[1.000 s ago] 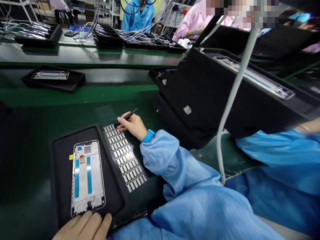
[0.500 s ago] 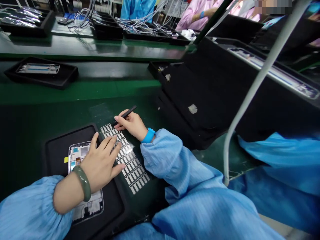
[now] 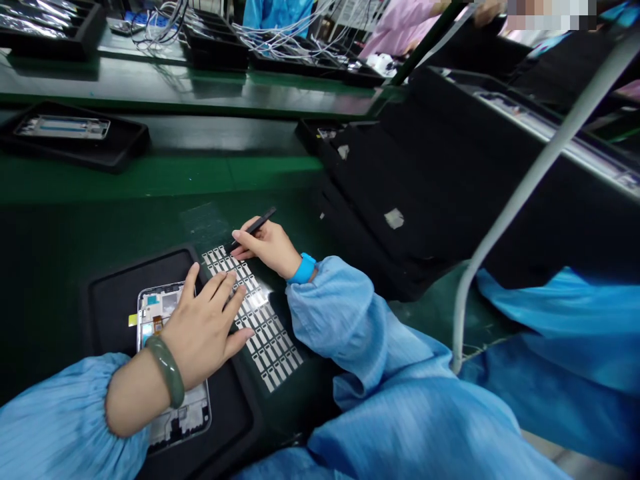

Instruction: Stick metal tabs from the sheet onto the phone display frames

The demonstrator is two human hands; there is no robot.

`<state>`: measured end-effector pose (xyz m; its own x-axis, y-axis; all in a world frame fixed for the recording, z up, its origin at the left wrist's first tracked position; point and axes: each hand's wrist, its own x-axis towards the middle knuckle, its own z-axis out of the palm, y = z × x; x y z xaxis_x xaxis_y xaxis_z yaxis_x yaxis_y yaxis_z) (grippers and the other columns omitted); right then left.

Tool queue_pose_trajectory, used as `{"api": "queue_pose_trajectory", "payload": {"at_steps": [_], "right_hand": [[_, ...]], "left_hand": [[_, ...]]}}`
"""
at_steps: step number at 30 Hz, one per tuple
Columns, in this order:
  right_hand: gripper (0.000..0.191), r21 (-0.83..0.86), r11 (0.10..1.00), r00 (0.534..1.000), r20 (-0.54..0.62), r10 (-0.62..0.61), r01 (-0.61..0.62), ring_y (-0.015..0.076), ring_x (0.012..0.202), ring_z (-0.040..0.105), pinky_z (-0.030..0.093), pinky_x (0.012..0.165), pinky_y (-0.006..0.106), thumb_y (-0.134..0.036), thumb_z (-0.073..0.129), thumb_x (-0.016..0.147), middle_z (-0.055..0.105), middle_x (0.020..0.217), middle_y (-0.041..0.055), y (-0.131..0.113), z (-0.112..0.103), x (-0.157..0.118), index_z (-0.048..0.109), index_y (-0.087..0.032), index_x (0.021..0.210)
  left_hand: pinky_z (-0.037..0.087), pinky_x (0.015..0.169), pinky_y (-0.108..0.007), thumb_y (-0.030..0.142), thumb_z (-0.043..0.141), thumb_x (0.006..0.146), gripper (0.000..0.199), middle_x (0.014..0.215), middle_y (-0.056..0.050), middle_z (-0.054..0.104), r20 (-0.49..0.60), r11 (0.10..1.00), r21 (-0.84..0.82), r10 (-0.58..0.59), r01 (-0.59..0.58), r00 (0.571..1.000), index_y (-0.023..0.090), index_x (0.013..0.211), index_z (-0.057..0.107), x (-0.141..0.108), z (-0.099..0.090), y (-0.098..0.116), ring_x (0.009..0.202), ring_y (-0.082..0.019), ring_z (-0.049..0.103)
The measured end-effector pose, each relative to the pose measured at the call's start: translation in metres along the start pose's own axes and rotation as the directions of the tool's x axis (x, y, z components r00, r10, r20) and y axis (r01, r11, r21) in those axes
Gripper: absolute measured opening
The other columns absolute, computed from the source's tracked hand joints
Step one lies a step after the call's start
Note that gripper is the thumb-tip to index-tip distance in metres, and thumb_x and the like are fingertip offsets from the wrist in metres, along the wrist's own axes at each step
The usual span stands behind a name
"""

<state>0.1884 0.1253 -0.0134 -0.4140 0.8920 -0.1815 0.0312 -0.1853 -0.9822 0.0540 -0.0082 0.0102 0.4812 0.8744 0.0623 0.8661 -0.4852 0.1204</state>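
Observation:
My left hand (image 3: 203, 327) lies with its fingers spread over a sheet of small pale stickers (image 3: 270, 343), fingertips on the sheet. Below its palm and wrist, a phone frame (image 3: 180, 417) with exposed inner parts sits in a black tray (image 3: 235, 407); the hand covers its middle. Pinched in my right hand (image 3: 267, 247) are slim black tweezers (image 3: 263, 219), slanting up to the right. Their lower tip is at the sheet's far end, partly hidden by the fingers. A clear film (image 3: 204, 223) rests just beyond the sheet.
Another phone frame (image 3: 63, 127) lies in a black tray (image 3: 127, 143) at the far left. Stacked black trays (image 3: 370, 180) stand to the right, near a pale tube (image 3: 530, 187). White cables (image 3: 290, 43) and trays line the back shelf. Other people sit beyond it.
The view has shifted slightly. My left hand stays spread on the sheet, and my right hand keeps its pinch on the tweezers at the sheet's far end.

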Motion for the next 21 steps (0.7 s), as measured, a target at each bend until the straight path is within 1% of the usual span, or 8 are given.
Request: {"api": "queue_pose_trajectory", "payload": {"at_steps": [4, 9, 16, 21], "right_hand": [[0.028, 0.001, 1.000, 0.999, 0.035, 0.005, -0.005, 0.0141, 0.060, 0.069, 0.060, 0.055, 0.023, -0.035, 0.071, 0.071, 0.061, 0.062, -0.0030, 0.0009, 0.0016, 0.0009, 0.051, -0.017, 0.079], [0.024, 0.008, 1.000, 0.999, -0.020, 0.029, -0.028, 0.0141, 0.058, 0.069, 0.059, 0.054, 0.023, -0.031, 0.069, 0.074, 0.060, 0.059, -0.0036, 0.0000, 0.0006, 0.0015, 0.050, -0.017, 0.079], [0.016, 0.023, 0.992, 0.990, -0.066, 0.127, -0.126, 0.0127, 0.053, 0.067, 0.059, 0.051, 0.022, -0.022, 0.065, 0.079, 0.060, 0.057, -0.0035, -0.0060, 0.0017, 0.0027, 0.050, -0.016, 0.082], [0.014, 0.012, 0.991, 0.986, -0.102, 0.134, -0.134, 0.0115, 0.050, 0.066, 0.058, 0.049, 0.021, -0.020, 0.063, 0.081, 0.060, 0.057, -0.0025, -0.0071, 0.0037, 0.0031, 0.050, -0.016, 0.081]], "left_hand": [[0.020, 0.107, -0.063, 0.048, 0.038, 0.090, 0.053, 0.136, -0.016, 0.050, 0.016, 1.000, -0.007, -0.001, 0.001, 1.000, 0.014, 0.129, 0.050, 0.0001, 0.0001, 0.0002, 0.126, -0.031, 0.043], [0.019, 0.108, -0.062, 0.047, 0.037, 0.091, 0.052, 0.136, -0.015, 0.049, 0.028, 1.000, -0.017, -0.005, 0.006, 1.000, 0.014, 0.129, 0.050, 0.0002, 0.0007, 0.0000, 0.127, -0.030, 0.043], [0.018, 0.108, -0.062, 0.047, 0.035, 0.091, 0.051, 0.137, -0.015, 0.049, 0.037, 1.000, -0.012, -0.005, 0.006, 0.999, 0.015, 0.129, 0.049, 0.0001, 0.0003, -0.0003, 0.128, -0.029, 0.041], [0.018, 0.108, -0.063, 0.047, 0.036, 0.091, 0.052, 0.136, -0.015, 0.049, 0.025, 1.000, -0.017, -0.001, 0.002, 1.000, 0.014, 0.128, 0.050, 0.0001, 0.0011, -0.0006, 0.127, -0.029, 0.042]]}}
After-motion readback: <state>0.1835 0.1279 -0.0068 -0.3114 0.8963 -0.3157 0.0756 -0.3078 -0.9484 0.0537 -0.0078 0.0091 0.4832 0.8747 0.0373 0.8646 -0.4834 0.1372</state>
